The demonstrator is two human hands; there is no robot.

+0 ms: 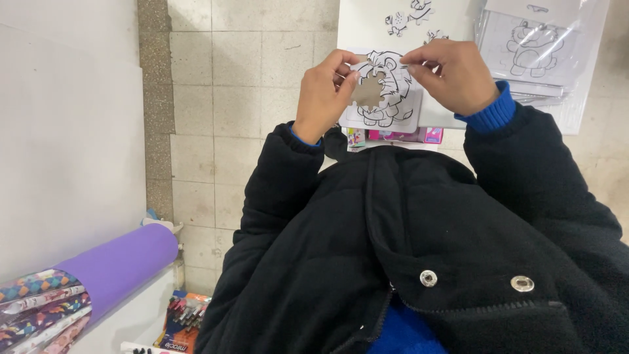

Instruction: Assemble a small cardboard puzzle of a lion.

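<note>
Closest in, a black fleece jacket point(419, 249) with two metal snap buttons point(428, 278) is filling the lower view, with a bright blue layer showing at its opening. Down at the lower left a purple roll point(121, 265) is lying beside several rolls of patterned paper point(39, 308), and a pack of coloured markers point(183, 321) is sitting on the floor below them.

Further out, both sleeves are reaching forward over a pale tiled floor point(223, 98). The left hand point(324, 92) is pinching the left edge of a lion cut-out sheet point(383, 88), thumb and fingers closed on the card. The right hand point(458, 75), with a blue cuff point(495, 115) showing at the wrist, is gripping the sheet's upper right edge between thumb and fingertips. The sheet is being held up in the air between the two hands, just above a white tabletop point(373, 23). It is a black-line drawing of a lion, and where the face belongs a piece is missing, so brown backing is showing through.

Beyond the hands, small loose cut-out pieces point(409, 18) are lying on the white surface. To the far right a stack of similar line-drawing sheets in clear sleeves point(540, 46) is resting, well apart from the held sheet. Some pink packaging point(413, 136) is peeking out under the table edge.
</note>
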